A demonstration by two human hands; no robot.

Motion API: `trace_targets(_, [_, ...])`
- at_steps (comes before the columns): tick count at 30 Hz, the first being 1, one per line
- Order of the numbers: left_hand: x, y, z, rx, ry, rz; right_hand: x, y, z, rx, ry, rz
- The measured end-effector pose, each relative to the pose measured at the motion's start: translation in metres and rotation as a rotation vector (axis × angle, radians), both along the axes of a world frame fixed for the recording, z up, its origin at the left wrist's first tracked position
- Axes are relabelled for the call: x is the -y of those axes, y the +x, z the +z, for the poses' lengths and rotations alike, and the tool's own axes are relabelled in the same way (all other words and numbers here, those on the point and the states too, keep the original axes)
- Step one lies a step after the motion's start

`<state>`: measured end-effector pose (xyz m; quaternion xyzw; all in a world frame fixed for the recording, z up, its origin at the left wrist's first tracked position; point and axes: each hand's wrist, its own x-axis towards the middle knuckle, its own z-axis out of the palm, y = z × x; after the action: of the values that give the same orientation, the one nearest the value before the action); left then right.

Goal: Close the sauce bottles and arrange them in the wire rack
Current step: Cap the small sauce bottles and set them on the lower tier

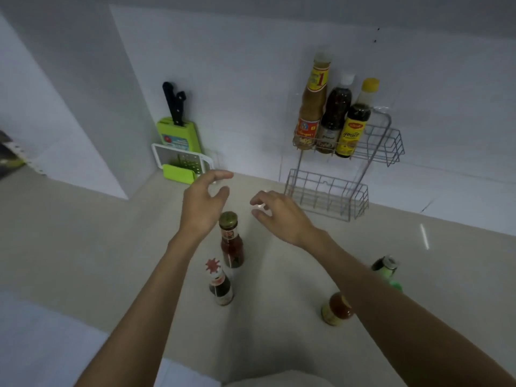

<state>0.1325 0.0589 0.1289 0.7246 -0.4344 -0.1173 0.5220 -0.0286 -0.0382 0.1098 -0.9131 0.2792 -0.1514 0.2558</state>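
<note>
Sauce bottles: three stand upright in the wire rack's upper tier at 1 o'clock. A gold-capped chilli sauce bottle stands upright on the worktop, below and between the left hand and right hand, both spread and holding nothing.

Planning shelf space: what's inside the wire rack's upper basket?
Three capped sauce bottles stand in the upper basket: a tall tan one, a dark white-capped one, a dark yellow-capped one. Their bases are partly hidden behind the wires.
</note>
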Motion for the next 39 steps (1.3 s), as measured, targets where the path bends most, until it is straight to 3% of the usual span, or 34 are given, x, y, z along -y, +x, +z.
trace_targets(4, [-0.035,0.022,-0.04,-0.158,0.071,0.102,-0.019,0.039,-0.012,-0.237,0.012,0.063])
trace_targets(9, [-0.05,0.042,-0.079,-0.375,0.267,0.072,-0.027,0.073,-0.031,-0.416,-0.209,0.023])
trace_targets(12, [-0.051,0.049,-0.088,-0.423,0.376,-0.041,-0.025,0.08,-0.032,-0.407,-0.263,0.005])
trace_targets(15, [-0.045,0.05,-0.089,-0.352,0.459,-0.188,-0.021,0.076,-0.019,-0.349,-0.221,0.018])
trace_targets(18, [-0.028,0.039,-0.078,-0.294,0.424,-0.341,-0.011,0.074,0.014,-0.18,-0.224,0.024])
trace_targets(20, [-0.013,0.026,-0.069,-0.282,0.337,-0.33,-0.003,0.075,0.042,-0.09,-0.244,0.012])
trace_targets(23, [0.006,0.018,-0.053,-0.319,0.189,-0.281,0.007,0.072,0.073,-0.08,-0.424,0.025])
trace_targets(26, [0.012,0.023,-0.04,-0.396,0.193,-0.501,0.012,0.061,0.086,-0.055,-0.672,0.138])
trace_targets(28, [0.013,0.023,-0.036,-0.394,0.223,-0.585,0.016,0.055,0.087,-0.039,-0.7,0.177])
trace_targets(33, [0.016,0.001,-0.029,-0.036,0.204,-0.145,0.008,0.046,0.064,-0.122,-0.586,-0.13])
trace_targets(36, [0.014,0.017,-0.02,-0.143,0.292,-0.397,0.016,0.041,0.081,-0.155,-0.504,-0.06])
trace_targets(38, [0.013,0.024,-0.01,-0.258,0.326,-0.613,0.018,0.038,0.101,-0.102,-0.635,0.13])
trace_targets(39, [0.014,0.023,-0.007,-0.259,0.308,-0.623,0.019,0.036,0.107,-0.1,-0.709,0.165])
